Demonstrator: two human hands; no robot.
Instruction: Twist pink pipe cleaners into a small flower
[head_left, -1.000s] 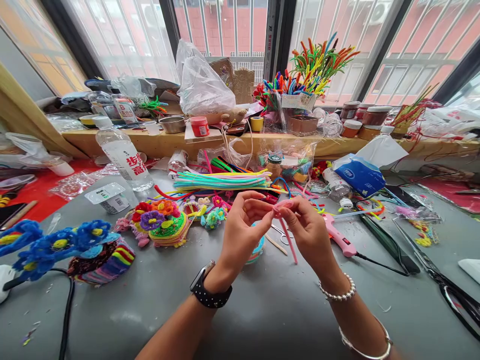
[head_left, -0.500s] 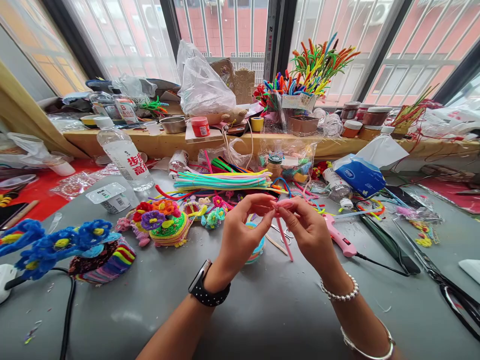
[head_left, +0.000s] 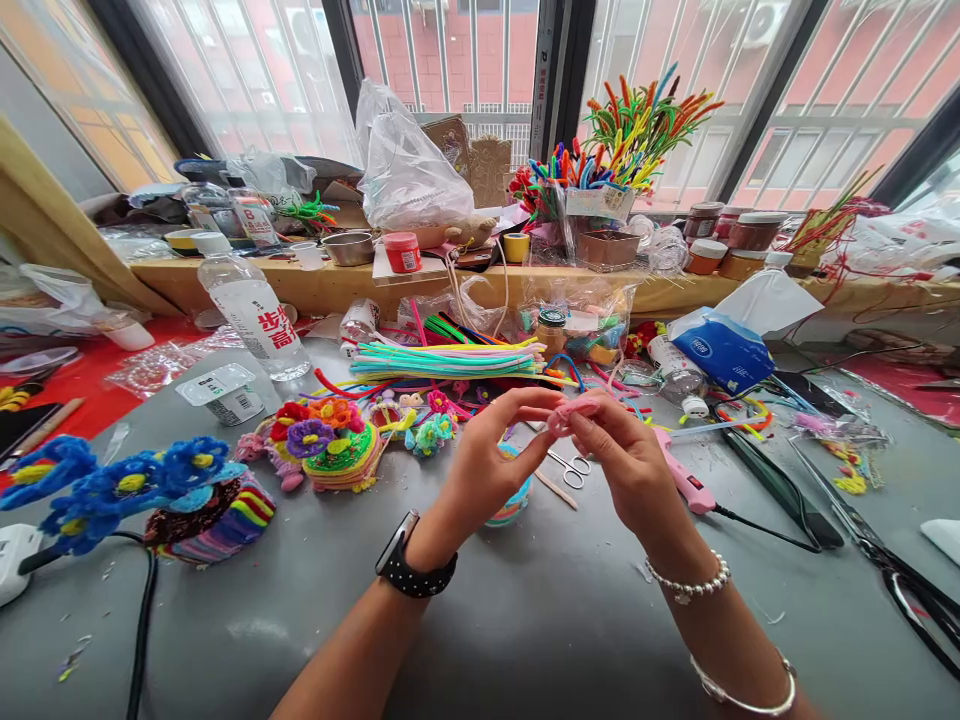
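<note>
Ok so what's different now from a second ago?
The fuzzy pink stem between left hand and right hand no longer hangs down; its loose end seems drawn up between them. Both keep hold. The small silver scissors, less covered now, and the pastel bundle of fuzzy stems stayed put.

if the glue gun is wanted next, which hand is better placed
Probably the right hand: the pink glue gun lies beside it; the left hand is farther off. The right holds a pink strip, though.
</note>
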